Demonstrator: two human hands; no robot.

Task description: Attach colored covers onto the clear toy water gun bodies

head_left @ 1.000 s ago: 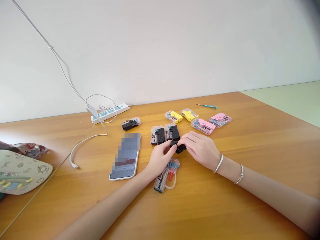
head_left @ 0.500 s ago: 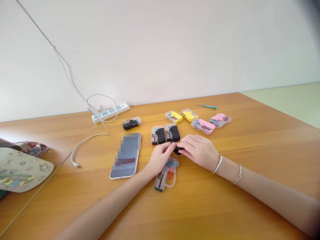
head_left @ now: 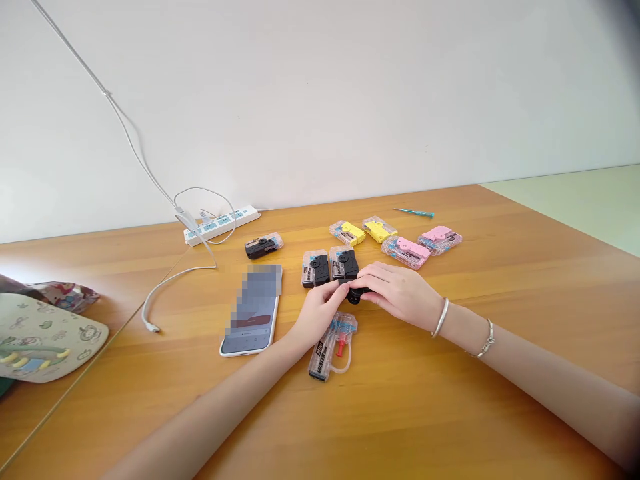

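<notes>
My left hand [head_left: 319,311] and my right hand [head_left: 397,291] meet over a small black part [head_left: 356,294], and both pinch it just above the wooden table [head_left: 450,400]. Most of the part is hidden by my fingers. Directly below my hands lies a clear toy water gun [head_left: 331,345] with a red trigger and blue inside. Two black-fronted toy guns [head_left: 330,266] lie side by side just beyond my fingertips. My right wrist wears two silver bracelets [head_left: 441,317].
Further back lie two yellow toys [head_left: 364,231], two pink toys [head_left: 423,245], another black toy [head_left: 263,246] and a teal screwdriver [head_left: 414,212]. A phone [head_left: 251,309] lies left of my hands. A power strip [head_left: 220,225] with white cables sits by the wall; a patterned bag [head_left: 45,333] is far left.
Both hands with the black part shifted slightly toward the two black toys, and my right fingers now cover more of the part.
</notes>
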